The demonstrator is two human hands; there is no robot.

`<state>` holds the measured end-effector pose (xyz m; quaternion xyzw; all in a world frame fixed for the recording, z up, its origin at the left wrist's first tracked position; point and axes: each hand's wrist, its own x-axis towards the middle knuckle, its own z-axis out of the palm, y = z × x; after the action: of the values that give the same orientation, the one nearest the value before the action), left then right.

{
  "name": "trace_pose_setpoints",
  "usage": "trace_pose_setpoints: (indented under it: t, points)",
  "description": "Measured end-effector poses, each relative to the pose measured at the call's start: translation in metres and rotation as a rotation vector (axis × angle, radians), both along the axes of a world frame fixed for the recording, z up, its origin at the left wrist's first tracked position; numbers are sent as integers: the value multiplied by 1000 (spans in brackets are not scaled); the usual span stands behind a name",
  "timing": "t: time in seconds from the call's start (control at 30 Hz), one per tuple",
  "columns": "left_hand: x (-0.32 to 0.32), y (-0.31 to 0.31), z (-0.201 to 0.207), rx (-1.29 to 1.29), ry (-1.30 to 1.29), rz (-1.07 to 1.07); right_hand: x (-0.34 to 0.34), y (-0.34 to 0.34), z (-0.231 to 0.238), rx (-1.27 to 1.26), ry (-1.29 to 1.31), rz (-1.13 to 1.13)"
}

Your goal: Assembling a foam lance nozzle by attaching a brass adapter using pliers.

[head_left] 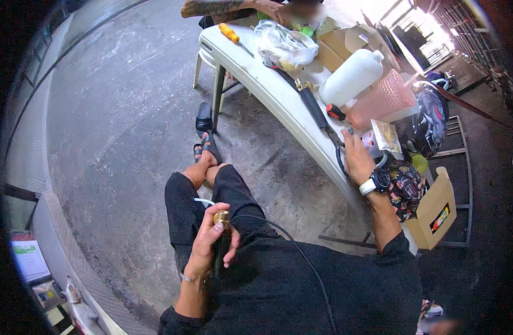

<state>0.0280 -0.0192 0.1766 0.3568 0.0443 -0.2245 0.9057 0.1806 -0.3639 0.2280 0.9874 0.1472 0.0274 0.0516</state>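
Fingers (229,258) of the left hand (200,245) clamp a brass-topped object (222,217) above the lap (237,192), work seemingly underway, what remains unclear, while the right hand (357,159), grip indistinct, lies at the cluttered surface (240,63) near a black-handled tool (311,107).

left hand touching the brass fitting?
Touching. The head view shows the left hand holding the brass fitting, thumb tip against its near side.

A shiny brass fitting (222,216) topped a dark, partly hidden body (225,237), held near-upright at seven o'clock from the view's centre, its brass end toward twelve
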Motion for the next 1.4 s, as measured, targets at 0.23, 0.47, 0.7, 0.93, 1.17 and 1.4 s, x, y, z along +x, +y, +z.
trace_pose_setpoints:
  t: [0.23, 0.47, 0.7, 0.93, 1.17, 1.4]
  points:
    - [2, 4, -3, -29, -23, 57, -24, 40, 36, 308, -188, -76]
    - [10, -2, -4, -85, -132, 176, -106, 96, 29, 820, 486, -126]
    - [-2, -26, -5, 395, -529, 254, -126, 157, 12, 1285, 762, -83]
    - [-5, -34, 22, 179, -245, 153, -83, 146, 58, 747, 888, 186]
    - [8, -21, 43, -197, -54, 190, -104, 137, -10, 2084, 966, 599]
    - [-8, -46, 10, 583, -288, 484, -107, 192, -14, 1440, 512, 370]
